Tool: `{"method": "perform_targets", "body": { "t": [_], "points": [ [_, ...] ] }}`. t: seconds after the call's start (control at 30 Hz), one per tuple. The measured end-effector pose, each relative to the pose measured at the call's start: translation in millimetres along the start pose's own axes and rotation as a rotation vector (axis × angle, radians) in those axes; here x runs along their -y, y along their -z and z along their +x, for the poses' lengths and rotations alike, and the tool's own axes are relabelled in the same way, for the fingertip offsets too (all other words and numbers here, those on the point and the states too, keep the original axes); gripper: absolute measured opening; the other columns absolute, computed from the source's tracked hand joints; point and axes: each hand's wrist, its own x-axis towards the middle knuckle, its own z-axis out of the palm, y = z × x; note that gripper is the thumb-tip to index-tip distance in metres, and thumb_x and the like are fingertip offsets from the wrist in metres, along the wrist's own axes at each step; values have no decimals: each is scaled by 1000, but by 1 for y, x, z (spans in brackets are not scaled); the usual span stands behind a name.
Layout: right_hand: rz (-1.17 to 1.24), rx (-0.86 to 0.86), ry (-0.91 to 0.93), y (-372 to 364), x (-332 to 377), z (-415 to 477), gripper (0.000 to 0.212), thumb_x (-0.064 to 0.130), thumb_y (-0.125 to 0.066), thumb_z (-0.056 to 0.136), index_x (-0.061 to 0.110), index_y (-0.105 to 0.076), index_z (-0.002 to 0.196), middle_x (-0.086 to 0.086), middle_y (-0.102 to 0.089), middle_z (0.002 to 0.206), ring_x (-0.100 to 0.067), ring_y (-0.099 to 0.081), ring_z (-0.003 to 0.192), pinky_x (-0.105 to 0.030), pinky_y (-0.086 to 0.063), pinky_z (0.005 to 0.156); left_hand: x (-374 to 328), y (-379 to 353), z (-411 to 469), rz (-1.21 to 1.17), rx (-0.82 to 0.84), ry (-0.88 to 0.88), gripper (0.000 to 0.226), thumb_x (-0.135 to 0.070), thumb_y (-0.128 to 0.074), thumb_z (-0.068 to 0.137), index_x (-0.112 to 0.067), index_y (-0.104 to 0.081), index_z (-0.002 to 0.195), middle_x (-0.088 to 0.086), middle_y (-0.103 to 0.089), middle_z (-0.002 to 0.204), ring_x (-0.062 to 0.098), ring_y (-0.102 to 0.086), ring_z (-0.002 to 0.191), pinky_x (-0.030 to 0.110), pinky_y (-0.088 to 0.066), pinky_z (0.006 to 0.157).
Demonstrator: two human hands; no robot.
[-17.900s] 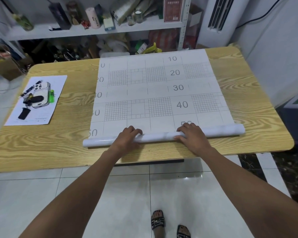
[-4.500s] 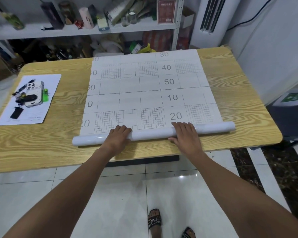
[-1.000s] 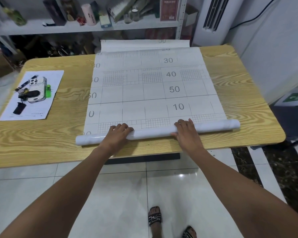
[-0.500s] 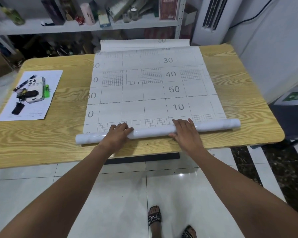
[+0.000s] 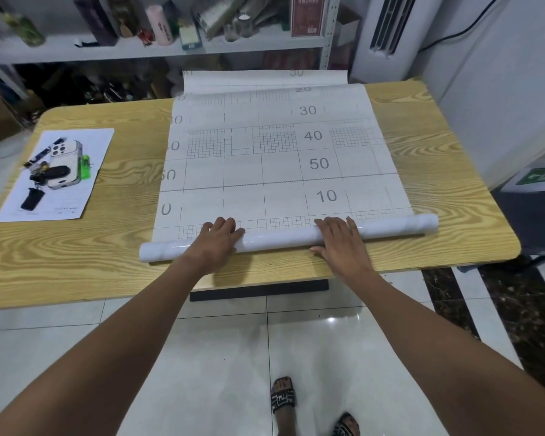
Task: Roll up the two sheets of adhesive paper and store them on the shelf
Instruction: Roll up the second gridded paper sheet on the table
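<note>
Your left hand [image 5: 216, 239] and your right hand [image 5: 339, 239] both lie flat on top of the long white roll of adhesive paper [image 5: 288, 236]. Your fingers [image 5: 225, 222] are spread and press down on it; they do not wrap all the way around.

The roll sits near the bottom edge of the yellow wood-grain counter [image 5: 453, 190], in the middle of the frame. Its long side runs from left to right, with the right end a bit higher in the frame than the left end. The open end at the left [image 5: 145, 251] points to the left edge of the frame.

The flat part of the white sheet with grey grid lines and numbers [image 5: 280, 152] stretches away from the roll toward the top of the frame. Its far end hangs past the back of the counter, in front of the white metal shelf [image 5: 158, 50] full of boxes and bottles.

The paper looks thin, light and bendy, with a shiny skin that may slip under your palms. It may crease if you squeeze hard. Keep your hands apart, one on each side of the middle, so that the roll stays straight and both ends turn together.
</note>
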Motion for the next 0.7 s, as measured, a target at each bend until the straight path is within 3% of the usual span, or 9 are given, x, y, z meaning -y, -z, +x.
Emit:
{"method": "perform_targets", "body": {
  "t": [0.2,0.3,0.53,0.7],
  "points": [
    [-7,60,-10,4,2,2,66,46,-64,82,5,-49,132,-15,-56,127,-30,-49,121,-48,-27,109,0,1,1,27,14,-7,53,-19,-35,98,-11,-13,145,4,-33,132,22,-31,118,35,-30,95],
    [0,52,-20,5,3,4,65,45,-68,78,4,-52,127,-15,-60,120,-31,-54,115,-49,-32,106,1,-1,2,-20,-3,-20,57,-17,-37,98,-13,-9,147,3,-37,128,21,-33,115,33,-30,93],
    [54,47,-23,9,2,9,53,35,-79,70,3,-60,107,-12,-65,100,-30,-62,95,-47,-42,98,4,-11,-1,-322,-113,54,46,-11,-50,91,-11,-37,135,8,-48,125,26,-38,113,34,-32,88],
    [43,60,-5,8,3,8,48,35,-73,76,1,-59,108,-14,-61,104,-33,-59,92,-46,-45,93,5,-15,-3,-408,-120,65,34,-12,-50,92,-10,-47,125,8,-50,122,26,-39,108,35,-34,89]
  ]
}}
